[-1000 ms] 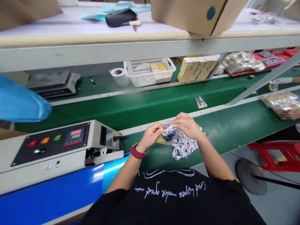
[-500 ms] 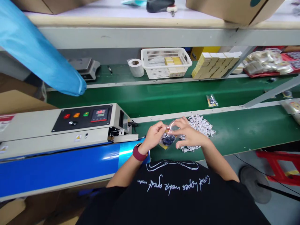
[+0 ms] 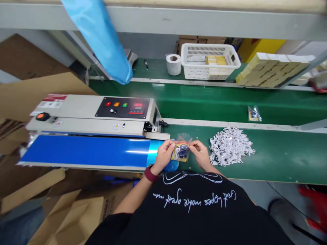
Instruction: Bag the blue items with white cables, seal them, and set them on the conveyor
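My left hand (image 3: 165,154) pinches the left edge of a clear plastic bag (image 3: 182,151). Inside the bag show a dark coiled cable, a white cable and a yellow and red card. On the opposite edge, my right hand (image 3: 201,154) pinches the bag between thumb and fingers. The bag is held upright and spread between both hands, beside the end of the blue conveyor belt (image 3: 92,151) of a sealing machine (image 3: 89,117). A pile of short white cables (image 3: 230,146) lies to the right of my right hand.
Another filled bag (image 3: 254,113) lies on the green bench farther back. Behind stand a white basket (image 3: 211,73), a label roll (image 3: 173,64) and stacked cards (image 3: 273,69). A blue wrapped tube (image 3: 107,44) hangs over the machine. Cardboard boxes (image 3: 74,217) are at lower left.
My right hand has moved from the bag's opening to its right edge. The white cable now lies inside the bag beside the dark one. The view has turned left.
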The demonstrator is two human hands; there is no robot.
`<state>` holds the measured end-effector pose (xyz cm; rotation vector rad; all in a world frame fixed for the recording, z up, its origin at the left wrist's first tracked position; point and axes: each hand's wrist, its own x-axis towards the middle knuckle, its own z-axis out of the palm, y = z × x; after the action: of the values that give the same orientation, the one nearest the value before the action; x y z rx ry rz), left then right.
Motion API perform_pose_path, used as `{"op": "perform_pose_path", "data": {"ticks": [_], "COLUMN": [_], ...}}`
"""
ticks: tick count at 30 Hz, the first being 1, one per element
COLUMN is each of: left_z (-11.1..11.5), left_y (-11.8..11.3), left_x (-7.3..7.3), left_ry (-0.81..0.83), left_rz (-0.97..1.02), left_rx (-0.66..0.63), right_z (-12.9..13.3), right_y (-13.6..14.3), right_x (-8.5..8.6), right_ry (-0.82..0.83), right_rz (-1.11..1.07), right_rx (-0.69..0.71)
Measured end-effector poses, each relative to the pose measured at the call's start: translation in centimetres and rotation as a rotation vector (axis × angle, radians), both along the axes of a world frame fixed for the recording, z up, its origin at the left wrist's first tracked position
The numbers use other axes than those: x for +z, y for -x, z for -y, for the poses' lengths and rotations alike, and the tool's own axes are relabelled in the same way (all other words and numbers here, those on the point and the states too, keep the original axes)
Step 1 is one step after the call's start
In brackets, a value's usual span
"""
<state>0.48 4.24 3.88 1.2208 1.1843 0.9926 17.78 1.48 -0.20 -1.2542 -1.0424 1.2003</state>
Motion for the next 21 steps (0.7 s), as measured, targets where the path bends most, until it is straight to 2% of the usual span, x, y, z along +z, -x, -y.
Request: {"op": "perform_pose_path", "data": {"ticks": [3, 5, 9, 14, 17, 21], "left_z": [1.4, 2.2, 2.7, 1.0, -0.4, -1.9], "left_y": [2.2, 3.5, 5.8, 7.7, 8.5, 9.5], "left_x": [-0.9, -1.5, -2.8, -4.3, -4.6, -4.9], "left_ry": [0.027, 0.009, -0.020, 0.185, 0.281, 0.297], "left_rz": [-0.006, -0.090, -0.292, -0.110, 0.019, 0.085], "left_rx": [0.066, 0.124, 0.271, 0.325, 0.310, 0.318], "right_z": [-0.2, -0.1, -0.1, -1.0, -2.0, -3.3], "right_y": [2.0, 3.3, 5.8, 8.2, 9.0, 10.0], "right_x": [0.0, -0.2, -1.4, -2.7, -2.4, -1.5], "right_ry": [0.013, 0.005, -0.021, 0.111, 0.212, 0.289], "right_rz": [0.043, 0.053, 0.057, -0.024, -0.088, -0.137], "right_rx": [0.058, 0.078, 0.012, -0.107, -0.100, -0.073]}}
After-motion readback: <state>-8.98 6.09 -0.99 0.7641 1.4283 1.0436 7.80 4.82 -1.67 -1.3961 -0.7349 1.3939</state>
